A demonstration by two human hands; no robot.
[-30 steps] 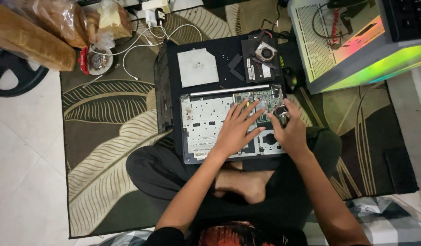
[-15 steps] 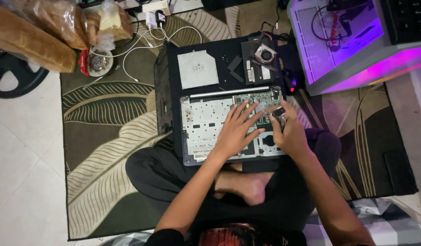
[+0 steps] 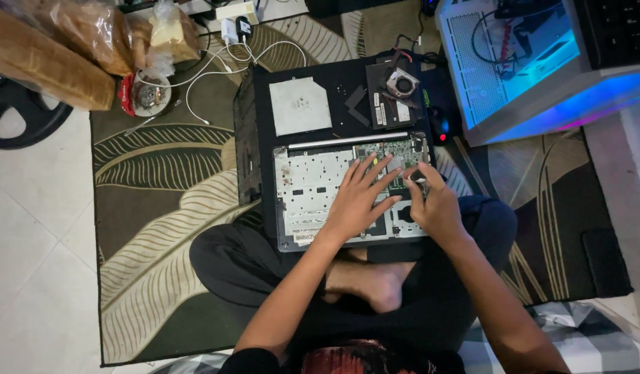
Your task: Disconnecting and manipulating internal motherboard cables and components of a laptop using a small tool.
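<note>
Head view: leaf-patterned rug (image 3: 161,208) on white tile floor (image 3: 36,228). Opened laptop (image 3: 313,187) on rug before crossed legs. Left hand (image 3: 358,201) flat, fingers spread, on laptop; right hand (image 3: 434,204) pinched at its circuit board. Fan (image 3: 403,84), lit computer case (image 3: 528,69) beyond.

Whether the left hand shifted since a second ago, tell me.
No: the left hand stays spread on the opened grey laptop base, fingertips by its green circuit board.
</note>
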